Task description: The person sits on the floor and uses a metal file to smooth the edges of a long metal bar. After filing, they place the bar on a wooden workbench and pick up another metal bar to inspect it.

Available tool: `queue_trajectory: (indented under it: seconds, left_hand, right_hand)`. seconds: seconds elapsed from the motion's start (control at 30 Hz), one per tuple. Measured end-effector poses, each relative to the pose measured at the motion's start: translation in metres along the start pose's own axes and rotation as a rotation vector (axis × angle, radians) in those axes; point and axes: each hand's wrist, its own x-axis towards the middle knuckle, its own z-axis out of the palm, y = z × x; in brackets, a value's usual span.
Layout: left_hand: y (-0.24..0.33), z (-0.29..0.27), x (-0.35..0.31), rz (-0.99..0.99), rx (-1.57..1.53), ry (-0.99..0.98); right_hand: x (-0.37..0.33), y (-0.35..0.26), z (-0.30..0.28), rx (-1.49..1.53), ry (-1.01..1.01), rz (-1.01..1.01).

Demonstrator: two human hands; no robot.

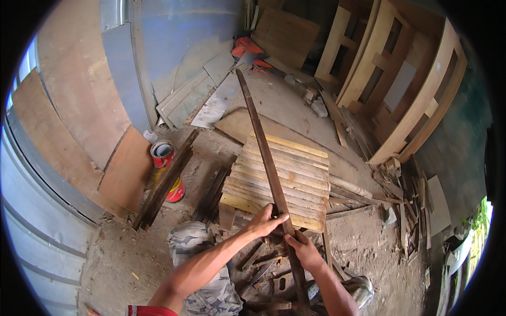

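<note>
A long, dark brown wooden plank (262, 142) runs from close to my body to far ahead, above a slatted wooden bench top (300, 174). My left hand (265, 221) grips it from the left side, thumb and fingers on its edges. Slightly nearer to me, my right hand (304, 249) holds the same plank from the right. The pale slats of the bench top lie side by side beneath the plank. Whether the plank touches them cannot be made out.
Dark boards (167, 181) lie to the left beside red paint cans (162, 152). Scrap wood (403, 205) is heaped at the right, below a wooden frame (421, 105). Plywood sheets (79, 89) lean on the left wall. Wood pieces (258, 268) litter the ground near my legs.
</note>
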Motion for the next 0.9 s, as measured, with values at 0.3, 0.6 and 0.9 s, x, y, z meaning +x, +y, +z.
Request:
queue_trajectory:
  seconds: [0.3,0.6,0.9]
  left_hand:
    - [0.016,-0.013,0.026,0.12,-0.096,0.058]
    - [0.034,-0.015,0.033,0.013,-0.073,0.098]
    - [0.041,-0.008,0.031,0.033,-0.217,0.094]
  right_hand:
    - [-0.018,-0.003,-0.011,0.215,-0.317,0.034]
    - [-0.027,0.002,-0.009,0.208,-0.216,-0.018]
    - [-0.057,-0.006,-0.036,0.008,-0.216,-0.017]
